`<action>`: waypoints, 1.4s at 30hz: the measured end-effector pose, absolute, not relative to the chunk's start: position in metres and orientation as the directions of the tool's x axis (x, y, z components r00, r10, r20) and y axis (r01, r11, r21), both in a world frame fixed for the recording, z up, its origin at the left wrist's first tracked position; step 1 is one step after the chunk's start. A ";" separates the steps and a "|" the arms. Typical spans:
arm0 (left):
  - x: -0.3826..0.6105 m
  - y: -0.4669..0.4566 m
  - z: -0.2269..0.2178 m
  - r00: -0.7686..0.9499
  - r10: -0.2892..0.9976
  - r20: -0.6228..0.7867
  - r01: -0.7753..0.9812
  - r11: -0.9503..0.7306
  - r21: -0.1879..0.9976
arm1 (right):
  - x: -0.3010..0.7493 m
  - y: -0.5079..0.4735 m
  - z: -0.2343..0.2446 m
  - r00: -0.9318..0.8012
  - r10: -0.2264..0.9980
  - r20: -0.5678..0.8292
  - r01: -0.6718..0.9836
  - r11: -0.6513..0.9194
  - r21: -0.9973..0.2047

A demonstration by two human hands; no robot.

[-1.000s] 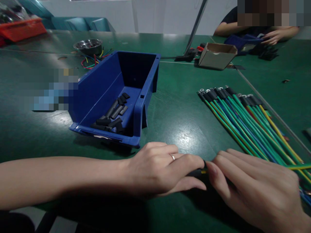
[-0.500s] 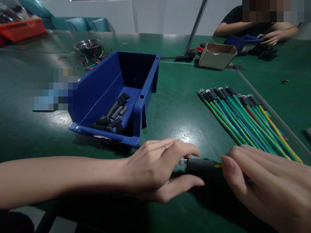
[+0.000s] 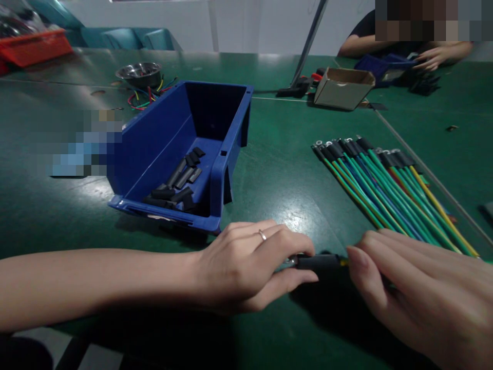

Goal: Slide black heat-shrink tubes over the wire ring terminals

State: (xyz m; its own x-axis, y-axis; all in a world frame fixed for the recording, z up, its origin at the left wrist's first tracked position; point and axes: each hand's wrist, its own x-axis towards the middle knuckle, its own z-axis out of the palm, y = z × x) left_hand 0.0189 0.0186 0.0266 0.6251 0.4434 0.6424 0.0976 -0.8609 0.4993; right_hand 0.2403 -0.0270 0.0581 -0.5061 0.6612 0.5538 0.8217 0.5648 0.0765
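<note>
My right hand (image 3: 419, 293) is closed around a wire, and a short yellow bit (image 3: 344, 261) of it shows by the thumb. A black heat-shrink sleeve (image 3: 321, 262) covers the wire's end, with a metal ring terminal (image 3: 291, 262) beyond it. The thumb and index finger of my left hand (image 3: 262, 267), which wears a ring, close on the sleeve's terminal end from below and above. Left of centre stands a blue bin (image 3: 165, 218) with several loose black sleeves (image 3: 185, 177). To the right lies a row of green, yellow and blue wires (image 3: 385, 185) with sleeved ends.
Behind the bin are a metal bowl (image 3: 139, 75) and loose thin wires (image 3: 148, 96). An open cardboard box (image 3: 342, 91) stands beside a dark stand (image 3: 295, 90). A red crate (image 3: 38, 47) is at the far left. Across the green table (image 3: 277, 169) sits another person (image 3: 365, 43).
My left thumb and index finger have drawn closer together around the sleeve's end. My right hand has shifted slightly left with the wire.
</note>
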 end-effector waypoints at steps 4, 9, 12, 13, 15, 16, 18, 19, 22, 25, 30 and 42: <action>0.019 0.019 0.027 0.625 0.440 0.644 0.088 -0.860 0.503 | 0.240 -0.028 0.059 -0.500 0.662 0.559 0.826 0.558 0.078; 0.020 0.019 0.028 0.631 0.432 0.644 0.085 -0.864 0.496 | 0.240 -0.027 0.059 -0.511 0.656 0.555 0.818 0.570 0.080; 0.019 0.018 0.028 0.623 0.462 0.631 0.094 -0.846 0.526 | 0.244 -0.029 0.059 -0.517 0.662 0.543 0.824 0.557 0.105; 0.019 0.018 0.027 0.618 0.483 0.621 0.098 -0.831 0.548 | 0.246 -0.030 0.058 -0.513 0.667 0.540 0.829 0.548 0.111; 0.018 0.018 0.027 0.608 0.531 0.590 0.106 -0.791 0.602 | 0.249 -0.030 0.059 -0.506 0.682 0.528 0.837 0.536 0.111; 0.018 0.017 0.027 0.607 0.553 0.571 0.113 -0.771 0.627 | 0.251 -0.030 0.059 -0.509 0.688 0.517 0.836 0.537 0.109; 0.018 0.017 0.028 0.609 0.571 0.551 0.119 -0.752 0.648 | 0.253 -0.029 0.061 -0.537 0.682 0.497 0.822 0.556 0.126; 0.018 0.017 0.029 0.613 0.571 0.545 0.123 -0.751 0.649 | 0.253 -0.028 0.062 -0.557 0.668 0.494 0.810 0.569 0.143; 0.018 0.017 0.031 0.622 0.571 0.535 0.138 -0.753 0.644 | 0.255 -0.025 0.063 -0.555 0.638 0.533 0.816 0.542 0.201; 0.018 0.018 0.032 0.626 0.578 0.524 0.138 -0.743 0.655 | 0.260 -0.026 0.059 -0.522 0.662 0.537 0.846 0.483 0.227; 0.018 0.019 0.029 0.616 0.589 0.523 0.131 -0.731 0.670 | 0.271 -0.028 0.049 -0.516 0.669 0.535 0.851 0.468 0.237; 0.016 0.015 0.027 0.594 0.640 0.487 0.193 -0.701 0.686 | 0.266 -0.029 0.051 -0.513 0.678 0.526 0.846 0.501 0.179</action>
